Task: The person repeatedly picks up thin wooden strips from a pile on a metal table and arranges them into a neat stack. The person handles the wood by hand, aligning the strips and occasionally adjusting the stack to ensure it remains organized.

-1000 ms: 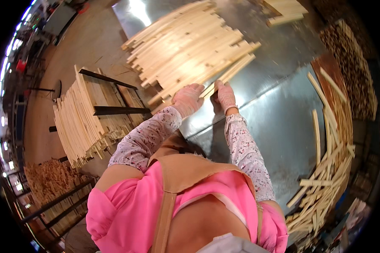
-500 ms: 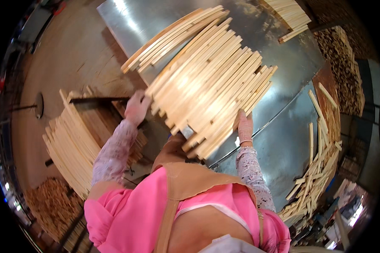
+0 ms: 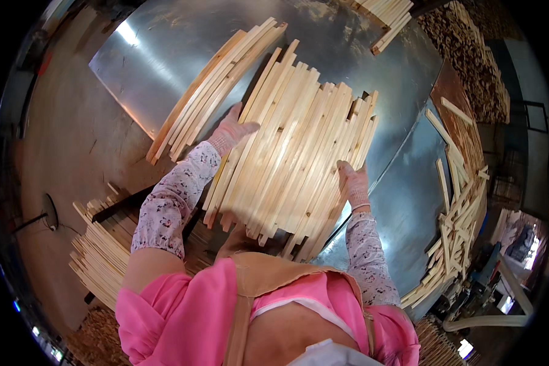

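Observation:
A wide row of pale wooden strips [image 3: 293,152] lies side by side, uneven at both ends, partly over the metal tabletop and reaching toward my body. My gloved left hand [image 3: 232,130] grips its left edge, thumb over the top. On the opposite edge my gloved right hand [image 3: 354,183] is pressed with its thumb on top, so the row is clasped between both hands. Their other fingers are partly hidden by the wood. Left of the row, a smaller group of wooden strips [image 3: 210,85] rests apart on the table and overhangs its edge.
The shiny metal table [image 3: 171,67] has a seam on the right. Loose strips lie in a heap [image 3: 454,238] along its right side. More strips [image 3: 393,18] sit at the far edge. At lower left a stack of strips [image 3: 104,256] stands beside a dark metal bar [image 3: 125,202].
The row has turned more upright in view and come nearer my body. My left hand has moved from its near left corner up along its left edge. My right hand keeps hold of the right side.

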Available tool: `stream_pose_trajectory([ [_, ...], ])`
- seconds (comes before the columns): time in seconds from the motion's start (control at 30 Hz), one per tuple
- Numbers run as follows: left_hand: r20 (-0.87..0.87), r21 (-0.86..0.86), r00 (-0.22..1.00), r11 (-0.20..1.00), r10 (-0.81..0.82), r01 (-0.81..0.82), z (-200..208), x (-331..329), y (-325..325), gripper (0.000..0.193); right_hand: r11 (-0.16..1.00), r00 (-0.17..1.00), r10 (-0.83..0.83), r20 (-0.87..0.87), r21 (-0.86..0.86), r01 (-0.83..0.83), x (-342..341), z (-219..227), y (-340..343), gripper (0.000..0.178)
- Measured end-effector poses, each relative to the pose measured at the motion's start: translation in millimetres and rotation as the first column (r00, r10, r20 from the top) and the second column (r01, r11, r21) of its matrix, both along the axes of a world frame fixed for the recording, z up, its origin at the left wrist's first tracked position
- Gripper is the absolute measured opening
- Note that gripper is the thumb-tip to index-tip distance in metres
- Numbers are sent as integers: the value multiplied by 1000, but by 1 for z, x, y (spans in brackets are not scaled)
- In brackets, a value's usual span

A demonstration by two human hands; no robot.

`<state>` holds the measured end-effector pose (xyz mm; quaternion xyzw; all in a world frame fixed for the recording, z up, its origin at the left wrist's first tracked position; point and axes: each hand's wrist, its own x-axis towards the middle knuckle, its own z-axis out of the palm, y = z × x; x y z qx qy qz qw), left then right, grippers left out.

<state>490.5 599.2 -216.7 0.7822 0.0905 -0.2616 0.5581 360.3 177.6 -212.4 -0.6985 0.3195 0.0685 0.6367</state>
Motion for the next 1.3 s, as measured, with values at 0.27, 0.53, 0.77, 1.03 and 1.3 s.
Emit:
stream_pose_trajectory([
  [0.27, -215, -168, 975, 986, -51, 14, 11, 14, 6, 103, 945, 980, -200, 2, 263, 193, -19, 18, 13, 87],
  [0.53, 371, -492, 928, 844, -21, 215, 138, 73, -17, 101, 996, 831, -82, 550, 31, 78, 22, 157, -23, 62],
  [0.77, 641, -441, 764, 779, -73, 445, 263, 178, -32, 70, 970, 585, 10, 811, -151, 192, 62, 302, -45, 61],
  [1.03, 792, -126, 574, 863, -210, 489, 139, 80, 15, 58, 997, 854, 21, 520, 55, -58, -6, 155, -13, 51],
  [1.3, -107, 796, 722, 376, -683, 474, 125, -56, 31, 56, 981, 958, 132, 255, 102, -162, -99, 66, 6, 53],
])
